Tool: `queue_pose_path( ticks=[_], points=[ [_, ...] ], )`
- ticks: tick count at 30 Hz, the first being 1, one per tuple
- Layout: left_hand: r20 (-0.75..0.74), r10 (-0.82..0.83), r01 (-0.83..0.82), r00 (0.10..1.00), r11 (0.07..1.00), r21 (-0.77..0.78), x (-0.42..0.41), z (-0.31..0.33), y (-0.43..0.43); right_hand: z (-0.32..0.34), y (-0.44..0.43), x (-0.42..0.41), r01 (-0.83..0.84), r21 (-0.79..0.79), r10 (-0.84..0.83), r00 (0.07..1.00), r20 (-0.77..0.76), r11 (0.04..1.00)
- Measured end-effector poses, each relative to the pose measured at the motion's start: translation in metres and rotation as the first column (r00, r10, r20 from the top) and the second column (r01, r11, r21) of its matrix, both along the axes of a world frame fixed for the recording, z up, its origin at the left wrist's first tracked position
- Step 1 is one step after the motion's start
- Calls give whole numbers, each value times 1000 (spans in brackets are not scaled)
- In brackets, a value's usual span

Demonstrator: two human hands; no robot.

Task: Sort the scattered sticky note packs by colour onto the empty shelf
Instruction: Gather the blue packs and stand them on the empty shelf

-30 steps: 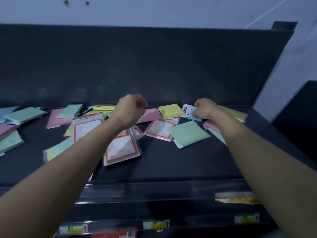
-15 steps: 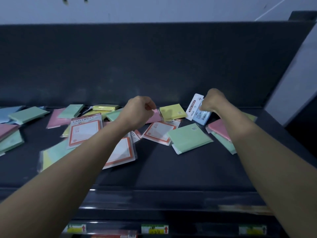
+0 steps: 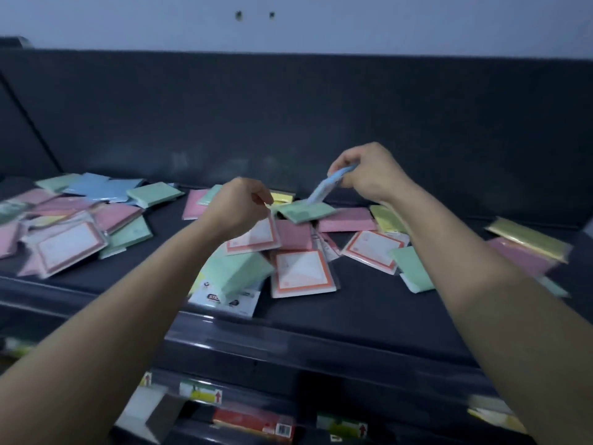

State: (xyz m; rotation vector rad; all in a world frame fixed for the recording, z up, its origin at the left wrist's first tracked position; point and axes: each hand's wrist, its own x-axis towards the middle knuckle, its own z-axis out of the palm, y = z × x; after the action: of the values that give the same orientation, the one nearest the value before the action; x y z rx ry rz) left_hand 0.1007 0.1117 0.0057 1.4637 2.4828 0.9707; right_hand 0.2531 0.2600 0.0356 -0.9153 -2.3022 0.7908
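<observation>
The right hand (image 3: 369,178) pinches a thin pale-blue sticky note pack in clear wrap (image 3: 324,189) between thumb and curled fingers at its upper end. The pack hangs clear above the dark shelf (image 3: 353,303), and its long axis slants down and to the left from the grip. Its lower corner comes close over a flat mint-green pack (image 3: 305,212), though motion blur hides whether the two touch.

The left hand (image 3: 237,210) hovers just left of that green pack with its fingers curled in. Nothing shows plainly between them, so I cannot tell whether it pinches an edge or holds nothing.

Below and between the two hands the packs lie mixed: pink squares (image 3: 346,221), white packs with orange borders (image 3: 301,271) and more green. An olive-yellow pack (image 3: 529,239) lies well to the right of the right hand.

The relation that matters is sideways. A loose cluster of flat light-blue packs (image 3: 96,187) lies far to the left of the right hand, beyond the left hand and towards the back of the shelf. If blue is to gather there, the pack must cross in front of the left arm, or pass to the left hand, which is nearer. Sorting looks barely begun.
</observation>
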Motion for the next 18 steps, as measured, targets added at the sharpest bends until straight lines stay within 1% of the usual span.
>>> queue_pose_path(
  ticks=[3, 5, 8, 12, 15, 18],
  points=[
    [-24, 64, -66, 998, 991, -112, -25, -4, -27, -5, -18, -26, -82, -12, 81, 996, -25, 997],
    [-36, 85, -91, 996, 975, -205, -37, -9, -40, -6, -27, -40, -131, -27, 132, 991, 2, 991],
    [-36, 114, -119, 993, 951, -287, -48, -14, -53, -8, -38, -54, -113, -22, 114, 992, 45, 993],
    [-27, 157, -158, 987, 948, -275, -65, -20, -66, -7, -51, -68, -113, -76, 118, 991, 60, 991],
    [-9, 201, -198, 980, 953, -230, -81, -25, -75, -9, -61, -82, -120, -68, 120, 993, -3, 991],
    [-33, 265, -267, 964, 945, -188, -103, -29, -88, -12, -70, -100, -110, -67, 106, 993, -60, 992]
  ],
)
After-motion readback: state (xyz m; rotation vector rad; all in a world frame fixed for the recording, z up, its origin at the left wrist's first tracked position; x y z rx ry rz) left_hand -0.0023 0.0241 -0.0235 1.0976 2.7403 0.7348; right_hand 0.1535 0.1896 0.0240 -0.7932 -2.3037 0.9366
